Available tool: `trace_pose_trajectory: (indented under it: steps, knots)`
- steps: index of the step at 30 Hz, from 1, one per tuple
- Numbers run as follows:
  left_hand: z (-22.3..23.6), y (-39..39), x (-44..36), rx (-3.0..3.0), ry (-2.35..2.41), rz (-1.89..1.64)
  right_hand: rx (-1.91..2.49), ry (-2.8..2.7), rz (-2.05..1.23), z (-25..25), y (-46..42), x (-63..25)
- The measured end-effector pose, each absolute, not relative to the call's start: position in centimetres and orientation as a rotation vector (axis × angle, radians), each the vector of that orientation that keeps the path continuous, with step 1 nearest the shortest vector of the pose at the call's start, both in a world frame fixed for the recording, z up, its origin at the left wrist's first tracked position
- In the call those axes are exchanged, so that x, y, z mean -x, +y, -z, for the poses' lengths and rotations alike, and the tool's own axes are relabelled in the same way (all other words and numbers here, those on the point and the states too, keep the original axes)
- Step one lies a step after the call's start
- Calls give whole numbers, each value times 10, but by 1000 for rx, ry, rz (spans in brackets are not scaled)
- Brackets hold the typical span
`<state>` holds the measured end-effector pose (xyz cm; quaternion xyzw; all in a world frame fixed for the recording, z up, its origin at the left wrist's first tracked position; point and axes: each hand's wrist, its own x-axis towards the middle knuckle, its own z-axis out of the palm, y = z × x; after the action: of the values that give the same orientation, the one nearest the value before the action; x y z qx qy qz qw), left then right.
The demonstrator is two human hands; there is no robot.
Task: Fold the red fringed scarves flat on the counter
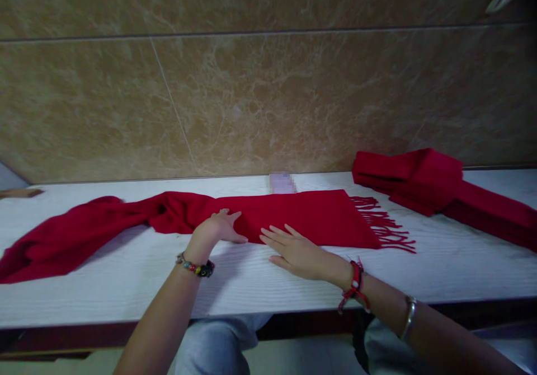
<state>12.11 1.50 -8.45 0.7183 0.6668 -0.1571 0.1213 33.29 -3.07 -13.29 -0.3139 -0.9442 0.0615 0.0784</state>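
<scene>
A long red scarf (319, 218) stretches across the white table, flat on its right half and bunched and twisted toward the left edge of the view. Its fringe spreads out at the right end. My left hand (220, 226) rests on the scarf near its middle, fingers apart, where the flat part meets the creased part. Lying flat at the scarf's front edge is my right hand (293, 252), fingers stretched toward the left. Neither hand grips the cloth.
More red folded cloth (419, 182) lies at the right against the tiled wall (268, 101). Behind the scarf is a small pale item (282, 183), blurred out. A brown wooden piece (20, 193) sits at the far left of the white table (126, 296).
</scene>
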Motion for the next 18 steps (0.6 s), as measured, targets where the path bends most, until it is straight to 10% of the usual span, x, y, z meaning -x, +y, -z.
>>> trace_pose_trajectory:
  steps: [18]
  knots:
    - [91,7,-148,-2379,1653,282,926,-2672,161,150,-34,-365]
